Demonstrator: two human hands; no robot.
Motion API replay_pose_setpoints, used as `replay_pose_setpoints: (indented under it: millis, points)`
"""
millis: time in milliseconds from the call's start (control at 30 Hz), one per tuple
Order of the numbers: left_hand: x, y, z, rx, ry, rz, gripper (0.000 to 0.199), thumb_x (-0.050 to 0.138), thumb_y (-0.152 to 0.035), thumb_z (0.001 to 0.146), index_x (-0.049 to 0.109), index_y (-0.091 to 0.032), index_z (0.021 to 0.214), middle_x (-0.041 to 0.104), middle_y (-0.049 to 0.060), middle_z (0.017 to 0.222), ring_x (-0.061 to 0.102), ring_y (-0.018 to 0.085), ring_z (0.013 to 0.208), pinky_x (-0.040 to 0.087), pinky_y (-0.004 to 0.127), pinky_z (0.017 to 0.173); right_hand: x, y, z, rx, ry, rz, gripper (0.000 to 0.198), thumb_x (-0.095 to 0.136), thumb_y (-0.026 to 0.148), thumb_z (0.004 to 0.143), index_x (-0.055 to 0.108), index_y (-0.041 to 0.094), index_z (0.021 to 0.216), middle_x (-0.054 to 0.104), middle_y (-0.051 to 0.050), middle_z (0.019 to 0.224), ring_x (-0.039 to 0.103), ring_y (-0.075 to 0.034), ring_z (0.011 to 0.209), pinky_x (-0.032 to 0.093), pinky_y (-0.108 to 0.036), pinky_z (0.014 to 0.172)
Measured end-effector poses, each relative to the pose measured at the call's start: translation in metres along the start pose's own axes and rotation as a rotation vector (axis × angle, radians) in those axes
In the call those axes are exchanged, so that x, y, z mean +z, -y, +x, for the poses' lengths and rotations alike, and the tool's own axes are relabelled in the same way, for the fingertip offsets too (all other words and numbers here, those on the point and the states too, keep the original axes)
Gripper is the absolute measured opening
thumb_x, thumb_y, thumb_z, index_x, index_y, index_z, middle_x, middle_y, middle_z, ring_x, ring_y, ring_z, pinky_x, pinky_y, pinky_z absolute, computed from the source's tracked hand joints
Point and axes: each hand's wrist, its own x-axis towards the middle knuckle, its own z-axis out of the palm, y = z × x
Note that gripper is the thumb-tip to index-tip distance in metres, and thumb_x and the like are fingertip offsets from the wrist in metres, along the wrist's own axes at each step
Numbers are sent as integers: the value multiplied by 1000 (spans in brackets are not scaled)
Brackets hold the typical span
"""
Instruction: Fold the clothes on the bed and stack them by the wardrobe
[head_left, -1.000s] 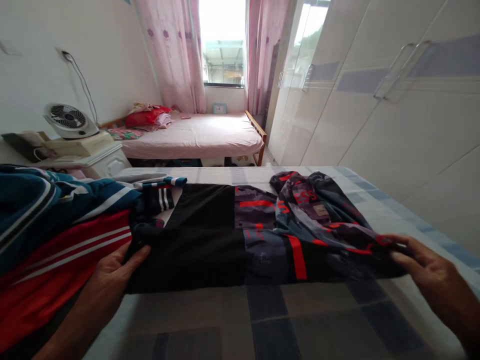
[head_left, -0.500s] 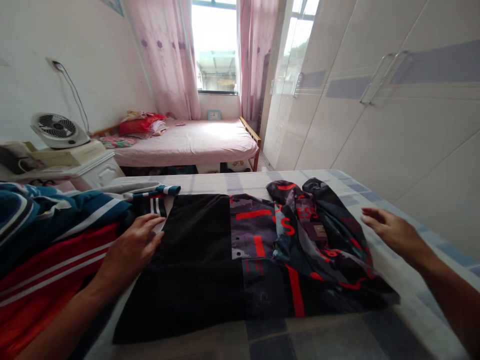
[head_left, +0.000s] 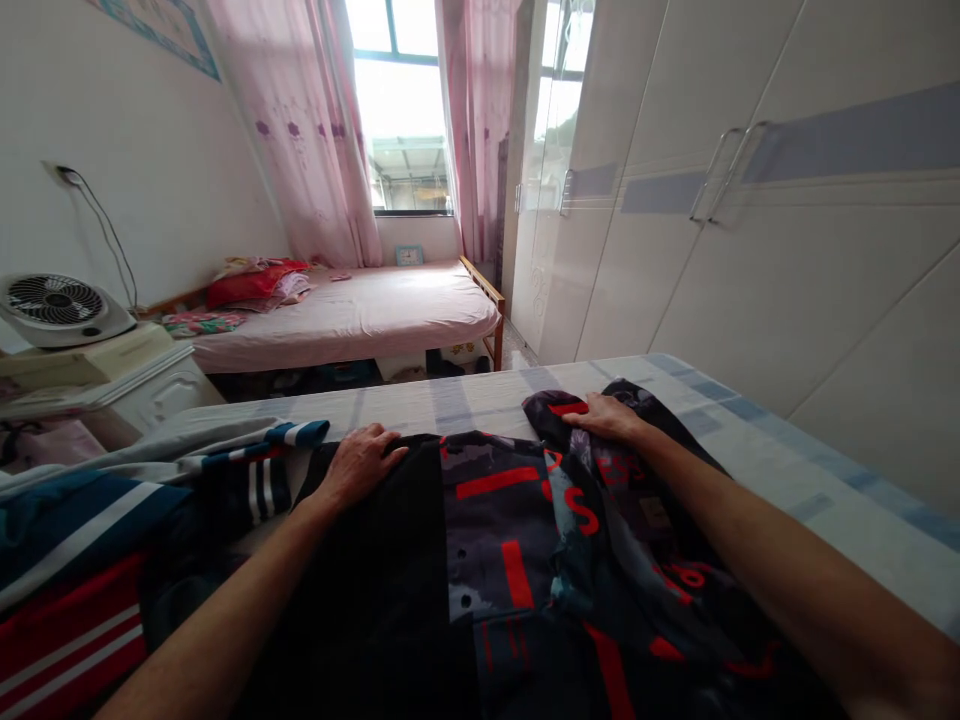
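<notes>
A dark jacket point(head_left: 491, 530) with red lettering and stripes lies spread over the near bed, its left part plain black. Across its far left edge rests my left hand point(head_left: 364, 464), fingers outstretched over the cloth and thumb apart. My right hand point(head_left: 609, 416) is at the bunched far right part, with bent fingers closed on the fabric beside a red stripe. The fingertips of that hand are partly hidden in the folds. My right forearm passes over the jacket's label area.
Teal, white and red striped clothes point(head_left: 82, 540) lie heaped at the left. The near bed has a checked sheet point(head_left: 480, 395). Beyond stand a pink bed point(head_left: 390, 305), a fan point(head_left: 64, 305) on a cabinet, and a tall white wardrobe point(head_left: 825, 260) along the right.
My left hand has moved from beside the jacket onto its far left edge. My right hand has come left from the sheet onto the bunched fabric. The view has tilted up.
</notes>
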Motion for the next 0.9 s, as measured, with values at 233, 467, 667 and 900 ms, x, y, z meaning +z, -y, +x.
replay_pose_setpoints:
  millis: [233, 467, 667, 900]
  points:
    - [-24, 6, -6, -174, -207, -67, 33, 39, -35, 86, 68, -21, 93, 61, 10, 100, 54, 29, 104, 40, 42, 92, -32, -3, -9, -81, -159, 302, 27, 46, 28, 84, 62, 17, 103, 70, -4, 98, 65, -16, 86, 49, -24, 74]
    - [-62, -61, -13, -112, -152, -412, 42, 37, -45, 87, 64, -20, 109, 61, 9, 114, 59, 26, 103, 46, 40, 90, -85, 78, -62, -438, -400, 623, 20, 53, 32, 81, 63, 18, 91, 67, -1, 80, 61, -15, 71, 49, -27, 67]
    - [-85, -99, -68, -425, 11, -1515, 62, 34, -62, 86, 48, -17, 127, 62, 14, 118, 64, 24, 95, 55, 38, 73, -73, 122, -165, -904, -66, 348, 26, 55, 32, 85, 61, 22, 108, 66, -3, 107, 61, -17, 96, 46, -29, 86]
    - [-70, -59, -146, -781, 52, -1298, 59, 58, -58, 75, 52, -18, 119, 59, 15, 121, 61, 27, 105, 55, 41, 80, -34, 4, -196, -560, -56, 126, 51, 60, 36, 79, 50, 24, 128, 51, -8, 133, 47, -26, 123, 37, -42, 102]
